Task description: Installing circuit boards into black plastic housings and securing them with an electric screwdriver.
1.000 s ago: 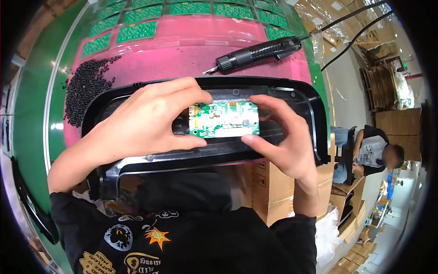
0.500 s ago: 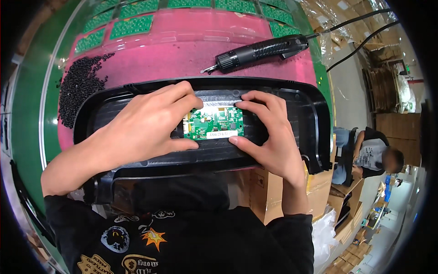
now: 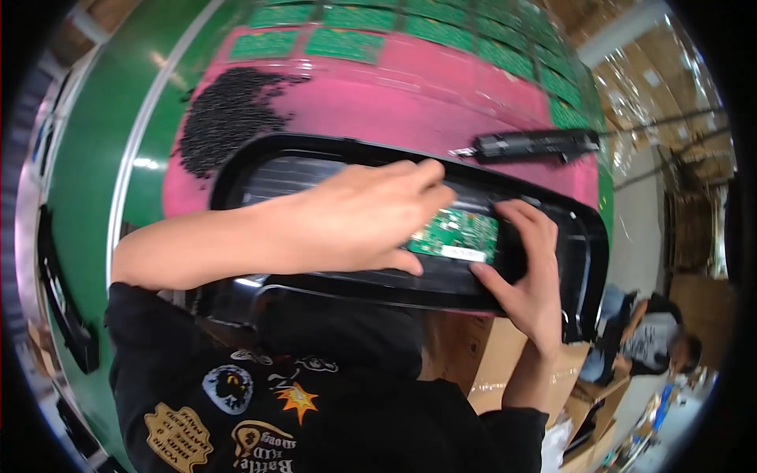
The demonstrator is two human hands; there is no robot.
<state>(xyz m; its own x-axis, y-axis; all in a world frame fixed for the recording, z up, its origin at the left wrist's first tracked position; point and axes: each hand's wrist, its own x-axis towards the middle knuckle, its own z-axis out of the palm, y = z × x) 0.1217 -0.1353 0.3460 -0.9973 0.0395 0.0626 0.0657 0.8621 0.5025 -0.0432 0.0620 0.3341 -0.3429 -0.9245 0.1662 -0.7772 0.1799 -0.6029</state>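
Note:
A green circuit board [image 3: 461,230] with a white label strip along its near edge lies inside a long black plastic housing [image 3: 315,150]. My left hand [image 3: 378,213], slightly blurred, is closed at the board's left end, its thumb by the near corner and its bent fingers over the far corner. That end of the board is partly hidden. At the other end my right hand [image 3: 532,264] grips the board between its thumb at the near corner and its fingers at the far corner.
Beyond the housing, a black electric screwdriver [image 3: 536,146] lies on a pink mat [image 3: 363,110]. A pile of small black screws [image 3: 233,118] is at the left, with more green circuit boards [image 3: 343,45] in clear trays behind. Cardboard boxes [image 3: 505,355] and a seated person [image 3: 650,335] are at right.
The view has swung, so housing, hands and board appear farther right and tilted. My left hand now covers more of the board's left end. My right hand stays at the other end.

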